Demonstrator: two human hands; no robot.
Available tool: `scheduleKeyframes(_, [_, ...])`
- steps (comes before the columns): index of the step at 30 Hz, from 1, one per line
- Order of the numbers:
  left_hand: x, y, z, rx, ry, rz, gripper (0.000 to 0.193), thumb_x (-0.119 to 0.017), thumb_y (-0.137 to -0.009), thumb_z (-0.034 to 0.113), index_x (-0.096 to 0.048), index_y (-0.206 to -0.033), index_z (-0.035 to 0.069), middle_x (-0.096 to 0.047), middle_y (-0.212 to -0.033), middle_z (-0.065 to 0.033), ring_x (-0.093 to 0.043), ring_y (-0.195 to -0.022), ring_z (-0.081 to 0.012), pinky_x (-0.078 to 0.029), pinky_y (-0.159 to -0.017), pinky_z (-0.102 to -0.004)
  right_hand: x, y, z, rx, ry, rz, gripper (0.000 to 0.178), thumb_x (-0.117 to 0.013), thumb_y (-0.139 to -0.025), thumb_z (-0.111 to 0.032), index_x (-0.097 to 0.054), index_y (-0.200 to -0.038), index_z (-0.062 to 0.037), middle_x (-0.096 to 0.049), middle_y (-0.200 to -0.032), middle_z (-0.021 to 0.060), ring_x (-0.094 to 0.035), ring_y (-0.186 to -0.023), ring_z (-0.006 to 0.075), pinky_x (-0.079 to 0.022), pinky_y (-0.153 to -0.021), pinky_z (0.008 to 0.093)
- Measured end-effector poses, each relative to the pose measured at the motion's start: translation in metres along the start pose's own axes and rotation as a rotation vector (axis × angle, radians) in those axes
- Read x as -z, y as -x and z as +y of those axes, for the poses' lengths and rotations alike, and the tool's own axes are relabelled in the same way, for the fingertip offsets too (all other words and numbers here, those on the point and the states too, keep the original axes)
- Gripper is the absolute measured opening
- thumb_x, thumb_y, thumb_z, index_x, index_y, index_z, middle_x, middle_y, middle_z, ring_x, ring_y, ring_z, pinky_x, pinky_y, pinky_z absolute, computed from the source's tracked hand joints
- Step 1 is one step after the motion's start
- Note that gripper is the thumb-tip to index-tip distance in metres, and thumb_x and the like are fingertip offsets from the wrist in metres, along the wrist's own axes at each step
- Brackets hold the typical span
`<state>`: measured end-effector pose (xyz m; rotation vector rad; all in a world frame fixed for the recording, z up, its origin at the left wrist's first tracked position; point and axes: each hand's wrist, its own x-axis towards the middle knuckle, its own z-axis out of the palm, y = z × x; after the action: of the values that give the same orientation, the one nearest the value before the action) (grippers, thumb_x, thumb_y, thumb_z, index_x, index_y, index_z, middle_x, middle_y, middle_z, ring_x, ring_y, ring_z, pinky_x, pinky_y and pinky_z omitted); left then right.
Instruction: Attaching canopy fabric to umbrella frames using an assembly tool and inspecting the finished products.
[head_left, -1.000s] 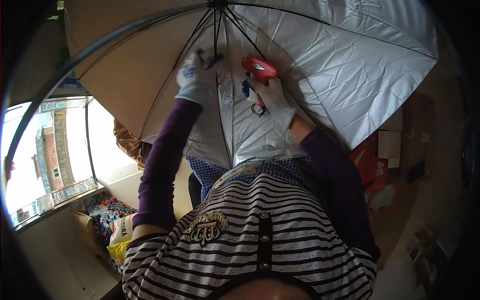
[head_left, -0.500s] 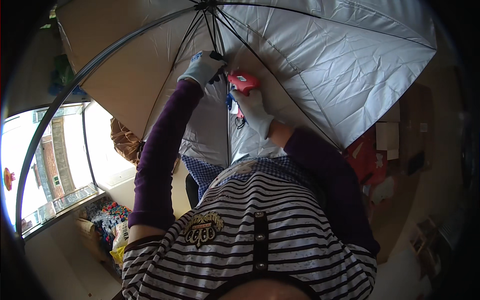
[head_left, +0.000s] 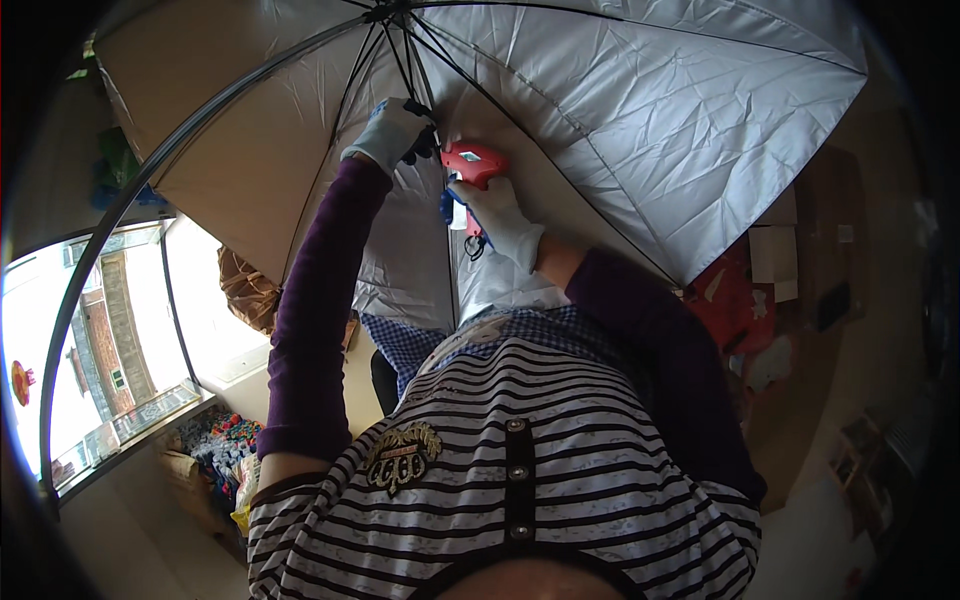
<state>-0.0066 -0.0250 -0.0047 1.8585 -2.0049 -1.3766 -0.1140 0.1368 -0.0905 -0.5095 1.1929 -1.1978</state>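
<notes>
An opened umbrella [head_left: 640, 130] with a silvery inner canopy and black ribs spreads in front of me. My left hand [head_left: 393, 133], in a pale glove with dark fingertips, pinches a black rib [head_left: 430, 90] below the hub. Exactly what its fingertips cover is hidden. My right hand [head_left: 500, 220], in a pale glove with blue fingertips, is wrapped round the handle of a red tagging gun [head_left: 474, 163]. The gun's nose points left toward the rib, just below my left fingers. A dark loop hangs at the bottom of its handle.
A curved dark tube [head_left: 140, 190] arches across the left side, near a bright window [head_left: 75, 340]. A brown folded umbrella-like bundle [head_left: 245, 290] lies left of the canopy. Colourful material [head_left: 215, 445] is piled at lower left. Red bags [head_left: 730, 305] and boxes stand at right.
The umbrella and both hands have shifted slightly left in the view. The tagging gun stays in my right hand, close to the rib, and my left hand keeps its pinch.
</notes>
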Motion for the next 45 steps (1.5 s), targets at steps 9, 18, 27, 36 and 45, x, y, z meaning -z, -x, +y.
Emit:
scheduleKeyframes(9, [0.013, 0.007, 0.002, -0.020, 0.054, -0.123, 0.021, -0.054, -0.086, 0.010, -0.068, -0.099, -0.001, -0.069, -0.071, -0.0103, -0.061, -0.048, -0.0145, -0.041, -0.036, -0.0244, 0.019, -0.016, 0.007, 0.002, -0.223, -0.217, 0.033, -0.068, -0.085, -0.023, -0.057, -0.110, -0.0054, -0.061, -0.095, 0.0029, -0.061, -0.081, 0.0112, -0.052, -0.075, 0.0267])
scheduleKeyframes(18, [0.018, 0.012, 0.005, -0.118, 0.144, -0.239, 0.019, -0.058, -0.086, 0.011, -0.070, -0.094, -0.002, -0.068, -0.068, -0.0109, -0.061, -0.048, -0.0150, -0.042, -0.038, -0.0251, 0.028, -0.041, 0.015, -0.419, -0.648, -0.682, 0.016, -0.059, -0.092, -0.024, -0.057, -0.096, -0.0088, -0.060, -0.089, 0.0016, -0.059, -0.077, 0.0124, -0.049, -0.068, 0.0272])
scheduleKeyframes(27, [0.108, 0.007, 0.015, -0.078, -0.241, -0.098, 0.023, -0.055, -0.087, 0.017, -0.069, -0.098, 0.003, -0.066, -0.065, -0.0086, -0.059, -0.046, -0.0120, -0.043, -0.039, -0.0237, -0.003, -0.010, -0.036, -0.010, -0.364, -0.390, 0.020, -0.062, -0.090, -0.023, -0.059, -0.100, -0.0051, -0.062, -0.088, 0.0027, -0.062, -0.080, 0.0118, -0.051, -0.068, 0.0260])
scheduleKeyframes(36, [0.143, 0.002, -0.037, -0.294, -1.100, 0.400, 0.039, -0.059, -0.086, 0.038, -0.063, -0.107, 0.005, -0.066, -0.096, -0.0195, -0.067, -0.082, -0.0286, -0.053, -0.069, -0.0423, 0.014, -0.016, -0.046, 0.258, 0.027, -0.196, 0.026, -0.067, -0.085, -0.014, -0.061, -0.106, -0.0005, -0.065, -0.091, 0.0054, -0.065, -0.082, 0.0121, -0.054, -0.070, 0.0268])
scheduleKeyframes(45, [-0.013, 0.023, -0.034, -0.181, -0.648, 0.583, 0.031, -0.061, -0.086, 0.034, -0.069, -0.096, 0.006, -0.069, -0.081, -0.0140, -0.067, -0.071, -0.0270, -0.053, -0.066, -0.0398, 0.020, -0.031, -0.016, 0.132, -0.074, -0.167, 0.019, -0.067, -0.085, -0.015, -0.063, -0.097, -0.0001, -0.062, -0.076, 0.0009, -0.061, -0.067, 0.0084, -0.051, -0.058, 0.0264])
